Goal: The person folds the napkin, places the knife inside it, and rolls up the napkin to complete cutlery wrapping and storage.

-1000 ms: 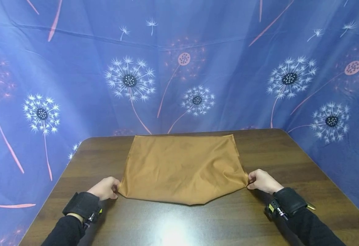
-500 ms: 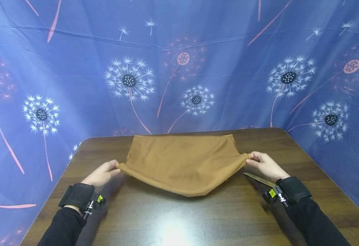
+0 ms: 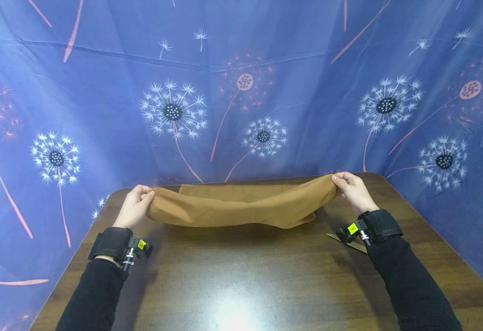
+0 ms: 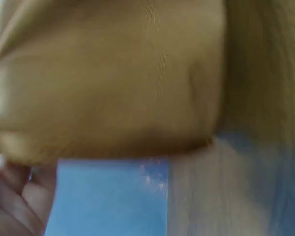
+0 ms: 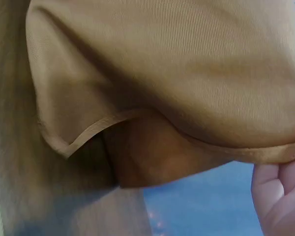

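A tan-brown cloth (image 3: 241,209) stretches between my two hands at the back of the table, its near edge lifted and sagging in the middle. Its far edge (image 3: 241,188) still lies near the table's back edge. My left hand (image 3: 135,204) pinches the cloth's left corner between thumb and fingers. At the right corner, my right hand (image 3: 355,191) holds it the same way, slightly higher. The right wrist view shows the cloth (image 5: 187,69) hanging in folds with a hemmed edge, and fingertips gripping that edge. In the left wrist view the cloth (image 4: 103,88) is blurred and fills most of the picture.
On the brown wooden table (image 3: 241,266), below my right hand, lies a thin, pointed, gold-coloured thing (image 3: 355,246), partly hidden by the wrist camera. A blue curtain (image 3: 307,115) printed with dandelions hangs behind the table and down both sides.
Both hands have risen and moved away from me, carrying the cloth's near edge up from the table toward the far edge. The pointed thing has come into fuller view beneath my right arm.
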Available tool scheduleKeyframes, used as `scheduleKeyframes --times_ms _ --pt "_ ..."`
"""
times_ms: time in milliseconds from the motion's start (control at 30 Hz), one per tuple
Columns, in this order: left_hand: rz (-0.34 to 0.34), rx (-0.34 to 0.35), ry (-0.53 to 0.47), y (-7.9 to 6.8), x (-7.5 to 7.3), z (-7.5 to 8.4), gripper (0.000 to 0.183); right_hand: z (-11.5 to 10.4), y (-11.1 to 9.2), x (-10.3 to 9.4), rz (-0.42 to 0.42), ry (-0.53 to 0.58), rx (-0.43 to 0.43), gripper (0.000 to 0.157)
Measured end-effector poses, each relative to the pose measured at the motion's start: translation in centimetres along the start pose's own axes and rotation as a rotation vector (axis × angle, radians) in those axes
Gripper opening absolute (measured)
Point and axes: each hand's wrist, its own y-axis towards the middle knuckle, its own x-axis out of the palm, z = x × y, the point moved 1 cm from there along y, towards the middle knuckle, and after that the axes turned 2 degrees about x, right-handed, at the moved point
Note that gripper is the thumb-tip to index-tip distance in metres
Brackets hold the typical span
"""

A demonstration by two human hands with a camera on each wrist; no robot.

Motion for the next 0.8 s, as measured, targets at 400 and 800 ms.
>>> scheduleKeyframes --times_ms 400,800 --pt "0.037 -0.230 0.253 1.6 1.6 -1.1 0.026 1.8 1.9 1.6 0.186 -0.157 0.161 0.028" --pt "0.011 -0.370 0.345 1.7 4.3 -3.2 0.019 6.7 3.0 3.1 0.149 -0.322 0.245 0.030"
